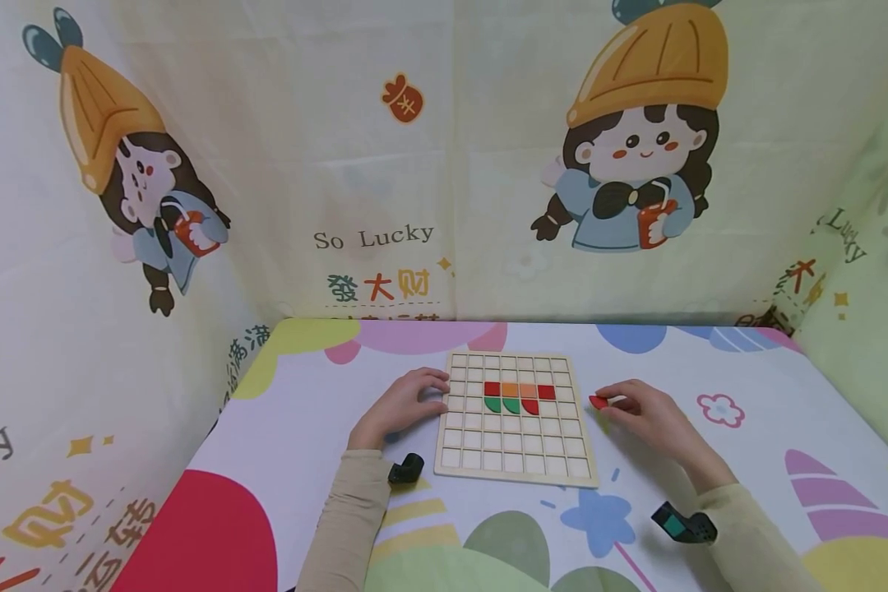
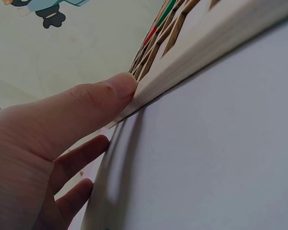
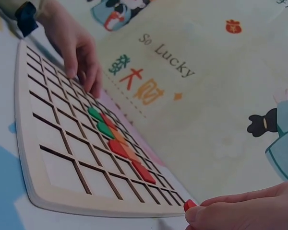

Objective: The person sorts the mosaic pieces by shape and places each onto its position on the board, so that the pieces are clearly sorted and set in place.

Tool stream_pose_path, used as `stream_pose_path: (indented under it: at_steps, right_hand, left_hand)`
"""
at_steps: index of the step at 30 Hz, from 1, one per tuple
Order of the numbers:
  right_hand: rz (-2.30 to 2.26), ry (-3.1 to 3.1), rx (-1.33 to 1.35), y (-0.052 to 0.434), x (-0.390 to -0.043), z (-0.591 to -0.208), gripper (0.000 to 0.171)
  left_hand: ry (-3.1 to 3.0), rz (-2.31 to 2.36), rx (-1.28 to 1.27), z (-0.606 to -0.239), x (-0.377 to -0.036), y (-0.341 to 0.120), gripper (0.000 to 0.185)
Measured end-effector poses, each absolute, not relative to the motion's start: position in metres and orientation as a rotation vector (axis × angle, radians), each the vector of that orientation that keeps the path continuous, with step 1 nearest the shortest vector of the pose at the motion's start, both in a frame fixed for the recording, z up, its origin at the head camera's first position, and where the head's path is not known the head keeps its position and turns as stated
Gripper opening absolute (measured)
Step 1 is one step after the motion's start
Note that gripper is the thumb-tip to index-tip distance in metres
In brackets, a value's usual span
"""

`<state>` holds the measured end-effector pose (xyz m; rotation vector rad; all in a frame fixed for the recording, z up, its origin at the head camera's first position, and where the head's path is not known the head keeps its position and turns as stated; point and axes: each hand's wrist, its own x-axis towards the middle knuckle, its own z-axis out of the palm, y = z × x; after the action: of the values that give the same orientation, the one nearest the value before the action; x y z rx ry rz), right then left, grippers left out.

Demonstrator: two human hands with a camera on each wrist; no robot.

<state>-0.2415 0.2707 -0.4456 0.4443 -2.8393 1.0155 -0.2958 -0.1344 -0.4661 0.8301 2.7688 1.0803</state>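
A bench (image 1: 303,460) draped in a bright cartoon-print cloth carries everything, with printed curtain walls (image 1: 385,148) rising behind and to both sides of the hands. Between the two hands lies a wooden grid board (image 1: 515,448), flat on the bench, its square cells mostly bare. In the cells just inward of the left hand's fingertips sit two short rows of coloured tiles (image 1: 520,397): red and orange squares above, green and red curved pieces below. The left hand (image 1: 400,407) rests against the board's near edge, its thumb (image 2: 110,93) pressed to the rim and the other fingers laid loosely on the frame, relaxed and gripping nothing. The right hand (image 1: 647,415) lies on the bench just off the board's opposite edge, its fingertips pinching a small red piece (image 1: 598,401), which sits at the tip of the hand, close to the board but apart from it
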Motion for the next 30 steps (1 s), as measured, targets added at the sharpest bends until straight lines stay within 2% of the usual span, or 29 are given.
stream_pose_path:
  at_steps: [30]
  right_hand:
    - [1.062,-2.798,0.626,0.236,-0.259,-0.439,0.026]
  left_hand:
    - [2.764,1.072,0.815,-0.467,-0.297,-0.134,0.026]
